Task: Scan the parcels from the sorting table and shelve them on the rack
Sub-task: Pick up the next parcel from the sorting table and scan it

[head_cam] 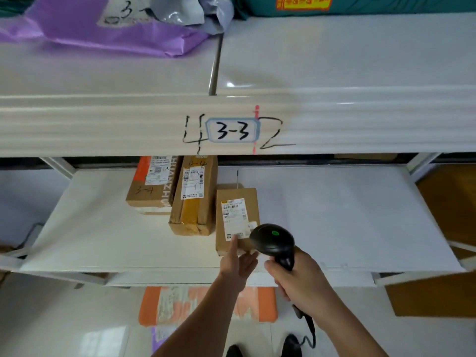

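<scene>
Head view, listed outward from your grip. Your right hand [298, 282] is clenched round the handle of the black barcode scanner [273, 243]; its head shows a green light on top and its coiled cable [307, 328] trails down behind your wrist. Below the grip: your dark shoes [265, 347] on the pale floor.

Just left of the grip: your left hand [238, 264], fingers spread, not closed on anything; one fingertip lies on the lower edge of the white shipping label on the small brown parcel [237, 220]. That parcel lies flat on the white middle shelf [347, 217] of the rack, near its front edge. The scanner head overlaps its lower right corner and hides that part.

Below and left of the grip, on the shelf underneath: an orange mailer [206, 305] with a pale label and, nearer you, a corner of a purple bag [161, 336].

Beyond the grip, up and left: a long taped carton [193, 197] just beside the small parcel; whether they touch you cannot tell. Left of it and up against it, a carton marked "3-4" [149, 186] with an orange end.

Above the grip: the upper shelf's front lip, bearing a tag "3-3" [232, 130] between handwritten figures.

Farthest: a purple mailer [103, 29], a grey bag [195, 11], and a teal package [360, 5], all on the upper shelf.
</scene>
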A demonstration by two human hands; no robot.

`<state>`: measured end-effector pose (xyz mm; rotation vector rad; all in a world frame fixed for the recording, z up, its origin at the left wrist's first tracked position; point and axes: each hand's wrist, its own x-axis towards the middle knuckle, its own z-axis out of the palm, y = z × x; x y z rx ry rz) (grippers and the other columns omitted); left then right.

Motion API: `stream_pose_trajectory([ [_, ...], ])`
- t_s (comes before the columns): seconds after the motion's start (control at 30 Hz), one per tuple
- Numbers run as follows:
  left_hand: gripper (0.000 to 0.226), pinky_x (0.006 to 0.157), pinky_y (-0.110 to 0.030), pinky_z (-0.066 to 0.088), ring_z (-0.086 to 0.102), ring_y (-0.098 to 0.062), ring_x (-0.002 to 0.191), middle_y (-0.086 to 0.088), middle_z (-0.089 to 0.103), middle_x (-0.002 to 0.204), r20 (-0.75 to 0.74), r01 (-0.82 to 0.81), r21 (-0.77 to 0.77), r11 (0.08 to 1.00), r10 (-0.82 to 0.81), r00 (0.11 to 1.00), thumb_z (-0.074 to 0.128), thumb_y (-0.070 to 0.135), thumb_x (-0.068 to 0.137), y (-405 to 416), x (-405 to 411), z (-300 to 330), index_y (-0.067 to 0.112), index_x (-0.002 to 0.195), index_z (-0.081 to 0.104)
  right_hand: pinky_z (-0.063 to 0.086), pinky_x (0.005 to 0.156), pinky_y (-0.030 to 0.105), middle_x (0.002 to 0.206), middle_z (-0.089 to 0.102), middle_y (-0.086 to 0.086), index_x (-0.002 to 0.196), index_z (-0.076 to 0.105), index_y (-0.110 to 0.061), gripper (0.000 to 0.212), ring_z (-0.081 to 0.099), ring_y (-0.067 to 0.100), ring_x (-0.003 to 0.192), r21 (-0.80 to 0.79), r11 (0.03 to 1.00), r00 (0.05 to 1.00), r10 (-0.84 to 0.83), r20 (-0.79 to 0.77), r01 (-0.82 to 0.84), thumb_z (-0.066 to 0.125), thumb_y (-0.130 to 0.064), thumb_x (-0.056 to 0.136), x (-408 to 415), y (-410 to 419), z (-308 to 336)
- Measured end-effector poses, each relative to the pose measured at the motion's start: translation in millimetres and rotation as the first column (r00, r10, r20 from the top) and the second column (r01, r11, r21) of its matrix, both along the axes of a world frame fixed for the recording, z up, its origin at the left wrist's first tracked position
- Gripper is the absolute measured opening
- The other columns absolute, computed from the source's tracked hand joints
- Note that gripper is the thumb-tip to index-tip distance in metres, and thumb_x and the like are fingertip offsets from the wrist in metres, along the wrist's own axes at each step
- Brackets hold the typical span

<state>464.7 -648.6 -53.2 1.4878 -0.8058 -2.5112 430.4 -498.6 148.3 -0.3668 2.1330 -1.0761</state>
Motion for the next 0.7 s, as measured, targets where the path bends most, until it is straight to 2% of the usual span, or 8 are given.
stream_pose_trajectory([
  [0.1, 0.059, 0.106, -0.053, 0.056, 0.072, -0.039, 0.116, -0.024, 0.071, 0.131, -0.025, -0.060, -0.020, 0.998, 0.059, 0.998, 0.064, 0.047, 0.103, -14, -17, 3, 0.014, 0.151, 0.051, 0.045, 0.052, 0.026, 0.057, 0.055, -0.001, 0.081, 0.054, -0.021, 0.014, 0.052, 0.010, 0.044, 0.025, 1.000, 1.000, 0.006, -0.003, -0.006, 0.062, -0.028, 0.090, 0, 3, -5],
  [0.13, 0.060, 0.098, -0.052, 0.061, 0.075, -0.038, 0.109, -0.025, 0.071, 0.130, -0.025, -0.075, -0.026, 0.997, 0.074, 0.997, 0.064, 0.045, 0.104, -20, -22, 4, 0.013, 0.152, 0.049, 0.045, 0.053, 0.026, 0.056, 0.055, -0.001, 0.082, 0.055, -0.019, 0.014, 0.052, 0.010, 0.044, 0.027, 1.000, 1.000, 0.001, -0.002, -0.001, 0.062, -0.028, 0.090, 1, 4, -7],
  [0.2, 0.058, 0.071, -0.043, 0.067, 0.080, -0.033, 0.086, -0.023, 0.074, 0.118, -0.012, -0.095, -0.028, 0.995, 0.095, 0.995, 0.065, 0.042, 0.104, -33, -33, 10, 0.009, 0.149, 0.050, 0.046, 0.052, 0.026, 0.055, 0.055, 0.000, 0.085, 0.056, -0.016, 0.014, 0.052, 0.010, 0.043, 0.019, 1.000, 1.000, -0.020, 0.014, 0.020, 0.062, -0.027, 0.089, 1, 5, -11],
  [0.27, 0.058, 0.060, -0.039, 0.065, 0.080, -0.034, 0.080, -0.023, 0.074, 0.111, -0.008, -0.086, -0.008, 0.996, 0.086, 0.996, 0.066, 0.044, 0.102, -46, -48, 14, 0.007, 0.145, 0.051, 0.046, 0.054, 0.028, 0.056, 0.055, -0.001, 0.085, 0.056, -0.014, 0.014, 0.052, 0.012, 0.045, 0.019, 0.999, 0.999, -0.040, 0.016, 0.040, 0.063, -0.026, 0.088, 1, 6, -15],
  [0.4, 0.050, 0.068, -0.042, 0.067, 0.078, -0.036, 0.091, -0.027, 0.073, 0.114, 0.063, -0.070, 0.035, 0.997, 0.068, 0.996, 0.069, 0.047, 0.100, -73, -80, 27, 0.011, 0.131, 0.056, 0.046, 0.060, 0.031, 0.058, 0.056, -0.003, 0.079, 0.056, -0.022, 0.013, 0.055, 0.014, 0.053, 0.030, 0.998, 0.998, -0.057, -0.026, 0.058, 0.064, -0.029, 0.087, 3, 11, -23],
  [0.5, 0.041, 0.071, -0.040, 0.067, 0.077, -0.037, 0.099, -0.025, 0.074, 0.110, 0.038, -0.096, 0.027, 0.995, 0.095, 0.995, 0.076, 0.035, 0.098, -86, -98, 37, 0.006, 0.124, 0.063, 0.046, 0.060, 0.029, 0.057, 0.056, -0.005, 0.080, 0.056, -0.024, 0.012, 0.054, 0.013, 0.053, 0.020, 0.994, 0.994, -0.103, -0.044, 0.104, 0.063, -0.029, 0.088, 3, 18, -27],
  [0.6, 0.029, 0.091, -0.042, 0.065, 0.075, -0.034, 0.107, -0.020, 0.072, 0.112, 0.024, -0.145, 0.032, 0.989, 0.144, 0.989, 0.075, 0.031, 0.099, -90, -95, 41, 0.007, 0.113, 0.066, 0.045, 0.055, 0.025, 0.055, 0.054, -0.004, 0.084, 0.057, -0.018, 0.012, 0.050, 0.012, 0.048, -0.005, 0.988, 0.988, -0.154, -0.030, 0.154, 0.063, -0.025, 0.090, 3, 23, -23],
  [0.7, 0.024, 0.100, -0.043, 0.060, 0.071, -0.033, 0.110, -0.016, 0.068, 0.120, 0.029, 0.044, -0.083, 0.996, -0.042, 0.999, 0.069, 0.035, 0.102, -86, -82, 45, 0.013, 0.109, 0.064, 0.044, 0.051, 0.022, 0.056, 0.054, 0.000, 0.086, 0.058, -0.016, 0.010, 0.049, 0.013, 0.046, -0.045, 0.980, 0.981, -0.194, -0.013, 0.193, 0.063, -0.022, 0.091, 2, 26, -11],
])
